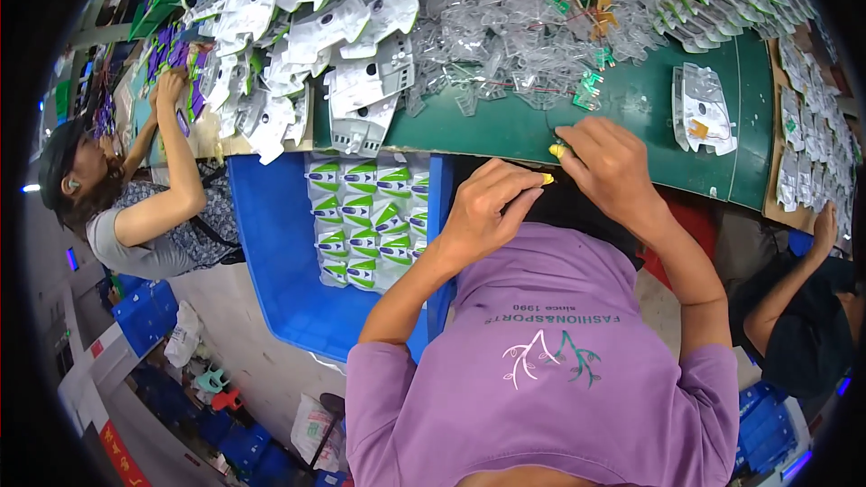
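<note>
While left hand [487, 212] and right hand [609, 164] pinch narrowly, contents unclear, one shell [704, 106] lies apart, perhaps done; heaped clear parts [483, 45] suggest plenty undone.

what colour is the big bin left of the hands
The bin is blue, in the head view.

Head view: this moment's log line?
left hand: at yellow bit, hold unclear; right hand: at another yellow bit, hold unclear; clear plastic parts: heaped on green tabletop; blue bin: white-green parts inside
</note>
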Tool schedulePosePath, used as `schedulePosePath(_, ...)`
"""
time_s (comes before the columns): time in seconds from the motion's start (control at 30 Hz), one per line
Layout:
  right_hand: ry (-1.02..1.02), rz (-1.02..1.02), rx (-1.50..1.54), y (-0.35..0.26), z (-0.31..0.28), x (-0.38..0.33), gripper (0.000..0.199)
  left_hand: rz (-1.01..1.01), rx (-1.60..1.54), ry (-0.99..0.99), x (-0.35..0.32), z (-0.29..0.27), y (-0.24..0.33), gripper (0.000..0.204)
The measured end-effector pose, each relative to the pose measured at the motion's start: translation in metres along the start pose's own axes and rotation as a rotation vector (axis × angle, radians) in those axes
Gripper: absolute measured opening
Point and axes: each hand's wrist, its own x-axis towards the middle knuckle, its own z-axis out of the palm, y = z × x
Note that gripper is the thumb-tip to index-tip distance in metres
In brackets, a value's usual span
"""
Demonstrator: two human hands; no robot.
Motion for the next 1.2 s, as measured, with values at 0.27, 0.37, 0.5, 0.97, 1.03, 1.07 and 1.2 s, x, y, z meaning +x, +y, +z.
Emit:
schedulePosePath(0.27, -0.055, 0.208, -0.203, -0.008, 0.003, 0.004, 0.016, -0.092, -0.035, 0.082, -0.014, -0.010, -0.007, 0.014)
schedulePosePath(0.37, 0.122, 0.284, -0.118, 0.000, -0.030, 0.017, 0.016, -0.087, -0.059, 0.107, -0.010, -0.011, -0.006, 0.013)
schedulePosePath(0.5, 0.306, 0.382, 0.018, 0.018, -0.058, 0.045, 0.021, -0.046, -0.102, 0.084, 0.005, -0.006, -0.012, 0.014)
schedulePosePath(0.97, 0.792, 0.170, 0.620, 0.021, -0.040, 0.080, 0.023, -0.061, -0.087, 0.121, 0.039, -0.006, 0.004, 0.017)
schedulePosePath(1.03, 0.812, 0.184, 0.662, 0.017, -0.039, 0.081, 0.020, 0.006, -0.070, 0.194, 0.039, -0.013, 0.009, 0.015)
schedulePosePath(1.07, 0.726, 0.243, 0.902, 0.014, -0.038, 0.080, 0.018, 0.002, -0.070, 0.194, 0.038, -0.017, 0.013, 0.015)
schedulePosePath(1.2, 0.310, 0.645, 1.585, -0.012, -0.035, 0.067, 0.024, -0.029, -0.146, 0.321, 0.039, -0.032, 0.027, 0.014)
